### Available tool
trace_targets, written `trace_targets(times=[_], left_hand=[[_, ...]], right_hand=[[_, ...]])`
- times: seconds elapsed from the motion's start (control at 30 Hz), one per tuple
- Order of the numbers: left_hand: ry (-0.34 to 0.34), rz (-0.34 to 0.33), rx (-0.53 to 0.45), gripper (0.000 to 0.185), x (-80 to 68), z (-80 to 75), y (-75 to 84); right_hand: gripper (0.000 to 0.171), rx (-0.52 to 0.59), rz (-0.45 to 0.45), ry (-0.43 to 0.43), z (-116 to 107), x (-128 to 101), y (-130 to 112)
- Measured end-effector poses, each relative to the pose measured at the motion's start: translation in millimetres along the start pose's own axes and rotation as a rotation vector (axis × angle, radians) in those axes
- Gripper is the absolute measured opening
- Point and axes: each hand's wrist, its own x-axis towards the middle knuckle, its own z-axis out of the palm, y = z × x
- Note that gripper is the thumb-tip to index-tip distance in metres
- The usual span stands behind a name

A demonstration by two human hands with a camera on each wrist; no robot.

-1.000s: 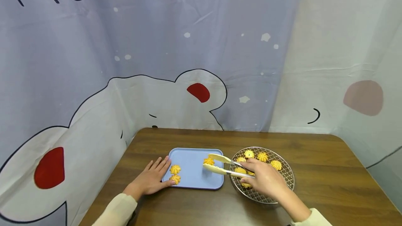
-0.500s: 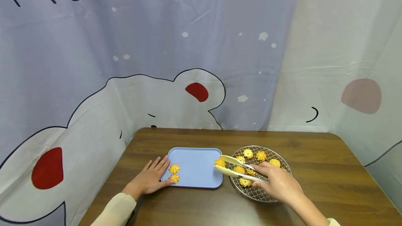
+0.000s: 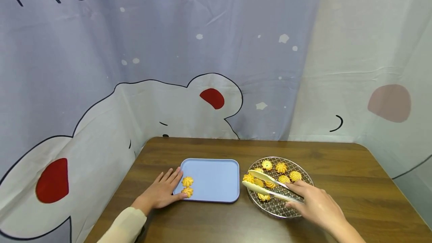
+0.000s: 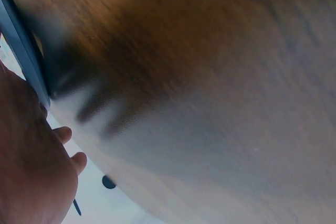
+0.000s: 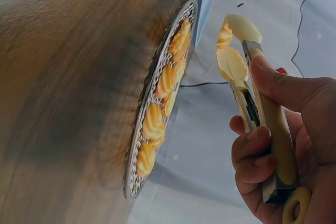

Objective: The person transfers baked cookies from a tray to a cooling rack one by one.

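My right hand (image 3: pixel 317 202) grips a pair of tongs (image 3: pixel 270 191) with cream scalloped tips and metal arms. Between those tips sits a ridged yellow cookie (image 5: pixel 224 35), raised above the round wire rack (image 3: pixel 280 211). Several more piped cookies (image 3: pixel 281 167) lie on that rack, swirled or star-shaped. My left hand (image 3: pixel 160 192) rests with fingers spread at the left edge of the blue tray (image 3: pixel 210 179), its thumb at the near corner. Two star-shaped cookies (image 3: pixel 187 186) lie on the tray beside this thumb, one behind the other.
Tray and rack stand side by side on a brown wooden table (image 3: pixel 209 224), with a narrow gap between them. A printed curtain (image 3: pixel 168 44) hangs right behind the table and along its sides.
The right hand has carried the tongs and their cookie rightward, from over the tray's right part to over the rack's left side. The left hand has stayed in place.
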Motion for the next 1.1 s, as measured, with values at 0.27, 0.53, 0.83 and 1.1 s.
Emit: trace_targets(times=[0.27,0.53,0.83,1.1], left_hand=[[0.001,0.000,-0.007,0.092,0.0,-0.2,0.5],[0.022,0.010,-0.011,0.091,-1.0,2.6,-1.4],[0.005,-0.004,-0.003,0.093,-0.7,0.5,-1.2],[0.027,0.011,-0.011,0.093,-0.7,3.5,-3.1]], right_hand=[[0.054,-0.006,0.001,0.051,-4.5,-17.6,11.1],[0.056,-0.020,0.066,-0.017,-10.8,-34.6,25.1],[0.063,0.004,0.136,-0.189,-17.8,-45.0,45.7],[0.064,-0.020,0.148,-0.218,-17.2,-52.5,61.9]])
